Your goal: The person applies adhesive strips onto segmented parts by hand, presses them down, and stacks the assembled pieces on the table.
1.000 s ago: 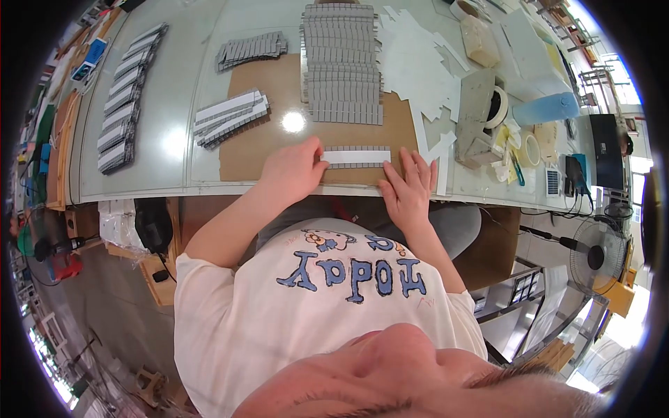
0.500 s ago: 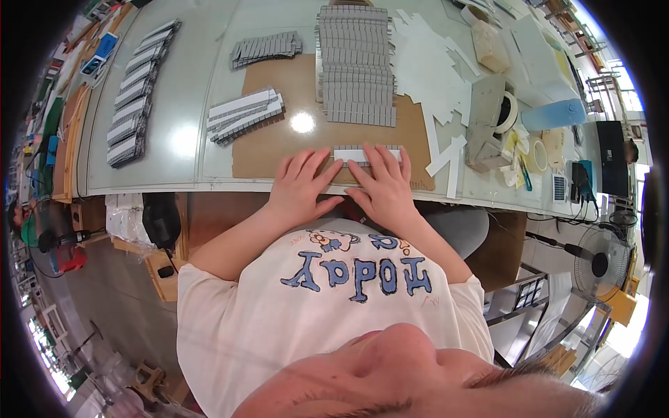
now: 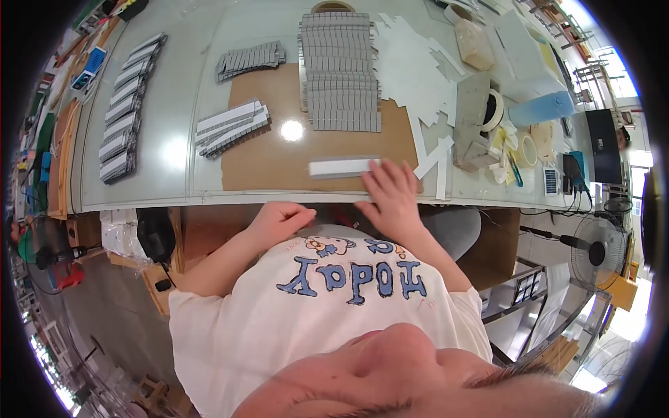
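Observation:
A grey toothed strip with a white strip [image 3: 340,168] along it lies on the brown board [image 3: 279,171], near the table's front edge. My right hand [image 3: 390,194] is open, fingers slightly spread, with the fingertips at the strip's right end. My left hand [image 3: 282,221] is off the board, in front of the table edge near my shirt; its fingers are curled together and nothing shows in them. Left of the strip is a small pile of grey strips with white bands [image 3: 233,127]. Behind the board's middle stands a big overlapping stack of grey toothed strips [image 3: 341,76].
More grey pieces [image 3: 251,60] sit at the back, and a long row of banded strips [image 3: 132,104] runs down the left. White paper strips [image 3: 414,76] spread to the right, beside tape rolls [image 3: 493,110] and a blue bottle [image 3: 542,108].
My left hand has drawn back from the strip toward my body, and its fingers have curled. My right hand stays at the strip's right end, and more of the strip is uncovered.

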{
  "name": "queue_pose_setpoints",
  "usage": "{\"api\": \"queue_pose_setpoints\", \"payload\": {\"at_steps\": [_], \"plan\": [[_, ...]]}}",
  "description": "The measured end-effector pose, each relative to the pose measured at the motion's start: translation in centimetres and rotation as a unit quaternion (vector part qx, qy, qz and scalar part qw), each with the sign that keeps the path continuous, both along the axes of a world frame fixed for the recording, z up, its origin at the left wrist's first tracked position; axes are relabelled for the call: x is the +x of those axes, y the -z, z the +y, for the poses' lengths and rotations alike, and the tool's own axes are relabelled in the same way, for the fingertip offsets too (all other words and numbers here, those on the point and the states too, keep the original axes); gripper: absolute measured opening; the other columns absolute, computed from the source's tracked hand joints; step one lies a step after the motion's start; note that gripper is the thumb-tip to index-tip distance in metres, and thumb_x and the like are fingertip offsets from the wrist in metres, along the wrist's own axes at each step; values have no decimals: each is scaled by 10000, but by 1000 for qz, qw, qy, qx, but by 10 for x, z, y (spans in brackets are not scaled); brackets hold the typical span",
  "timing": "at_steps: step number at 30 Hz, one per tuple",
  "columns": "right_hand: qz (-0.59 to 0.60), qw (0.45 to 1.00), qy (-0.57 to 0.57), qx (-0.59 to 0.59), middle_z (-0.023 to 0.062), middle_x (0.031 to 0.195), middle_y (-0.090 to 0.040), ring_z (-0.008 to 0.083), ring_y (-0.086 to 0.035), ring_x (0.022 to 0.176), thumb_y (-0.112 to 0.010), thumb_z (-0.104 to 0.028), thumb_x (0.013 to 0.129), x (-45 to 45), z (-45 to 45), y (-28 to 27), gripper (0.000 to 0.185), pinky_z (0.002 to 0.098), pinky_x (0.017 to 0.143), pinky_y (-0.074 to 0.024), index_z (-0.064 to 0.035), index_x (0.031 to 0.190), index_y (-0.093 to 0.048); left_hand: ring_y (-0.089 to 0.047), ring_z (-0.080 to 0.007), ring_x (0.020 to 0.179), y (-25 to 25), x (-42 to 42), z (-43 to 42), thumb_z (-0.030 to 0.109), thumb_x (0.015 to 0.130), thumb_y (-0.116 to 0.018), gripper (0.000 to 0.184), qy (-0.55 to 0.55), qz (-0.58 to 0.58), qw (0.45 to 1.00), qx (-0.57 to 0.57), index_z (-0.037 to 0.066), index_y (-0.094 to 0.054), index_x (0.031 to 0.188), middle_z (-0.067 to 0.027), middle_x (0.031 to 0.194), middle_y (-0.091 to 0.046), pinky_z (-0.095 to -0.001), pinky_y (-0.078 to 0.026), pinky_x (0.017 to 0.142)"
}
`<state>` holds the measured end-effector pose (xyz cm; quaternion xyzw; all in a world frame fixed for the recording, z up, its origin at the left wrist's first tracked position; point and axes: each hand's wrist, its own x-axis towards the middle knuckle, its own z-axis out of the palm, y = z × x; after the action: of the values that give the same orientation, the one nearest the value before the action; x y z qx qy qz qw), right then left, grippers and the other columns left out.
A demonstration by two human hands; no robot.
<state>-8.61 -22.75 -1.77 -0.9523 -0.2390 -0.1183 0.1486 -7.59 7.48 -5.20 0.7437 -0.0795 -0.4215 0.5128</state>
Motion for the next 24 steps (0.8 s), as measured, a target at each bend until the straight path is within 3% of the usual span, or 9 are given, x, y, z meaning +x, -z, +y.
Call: {"api": "queue_pose_setpoints", "payload": {"at_steps": [1,3,5,11,15,18,21,23,24], "plan": [[9,1000,-29,5,98,1413,-567,333,-468,1334,-751,-392,832,2,7,0,550,561,1169,-269,-64,1262,-650,-637,-131,837,-1,-5,0,319,981,-662,357,0,-3,1000,0,85,-677,1251,-60,1090,-711,-268,-502,654],[28,992,-125,4,99,1443,-543,341,-453,1352,-744,-402,844,8,18,1,577,569,1175,-264,-83,1309,-622,-615,-73,791,-3,-16,2,311,1007,-643,365,-223,245,932,-144,28,-675,1236,-54,1085,-727,-246,-504,665],[33,982,-184,11,103,1452,-528,327,-442,1360,-731,-423,853,14,22,1,596,560,1181,-257,-89,1329,-603,-623,-81,724,-1,-27,2,302,1005,-644,365,-288,243,913,-157,1,-680,1208,-63,1078,-733,-229,-507,661],[-14,996,78,-31,168,1481,-476,336,-427,1354,-666,-437,912,56,2,1,652,538,1155,-275,-12,1388,-533,-633,-82,669,-51,8,32,279,976,-651,271,-293,9,953,-73,30,-756,1002,-36,900,-748,-228,-444,567],[-20,995,88,-44,194,1503,-456,351,-419,1367,-644,-458,929,60,-1,10,690,518,1156,-276,17,1410,-508,-588,-77,579,-71,74,80,293,944,-671,281,-337,-89,936,-47,23,-735,991,-44,877,-738,-223,-394,518],[-22,995,90,-45,186,1495,-468,356,-422,1369,-652,-458,923,54,-2,11,686,517,1161,-275,13,1403,-520,-577,-86,569,-79,111,106,323,929,-683,295,-364,-78,928,3,38,-730,988,-61,856,-732,-227,-369,505],[-12,992,106,-61,176,1495,-472,359,-422,1371,-662,-444,915,36,-8,8,668,520,1167,-272,-3,1399,-531,-570,-113,541,-73,128,132,360,922,-690,332,-289,-83,948,103,36,-729,858,-58,785,-721,-243,-404,515],[20,993,103,-58,186,1534,-428,359,-379,1415,-640,-392,935,19,-14,2,632,521,1182,-245,-18,1425,-506,-600,-142,563,-75,129,136,384,915,-697,394,-244,-126,913,303,14,-711,781,-75,703,-693,-287,-461,543],[22,992,111,-63,186,1534,-428,359,-379,1415,-640,-392,935,10,-19,-2,632,521,1182,-245,-18,1425,-506,-636,-184,611,-86,125,128,407,921,-689,439,-211,-167,861,431,8,-686,737,-100,644,-664,-346,-498,579]]}}
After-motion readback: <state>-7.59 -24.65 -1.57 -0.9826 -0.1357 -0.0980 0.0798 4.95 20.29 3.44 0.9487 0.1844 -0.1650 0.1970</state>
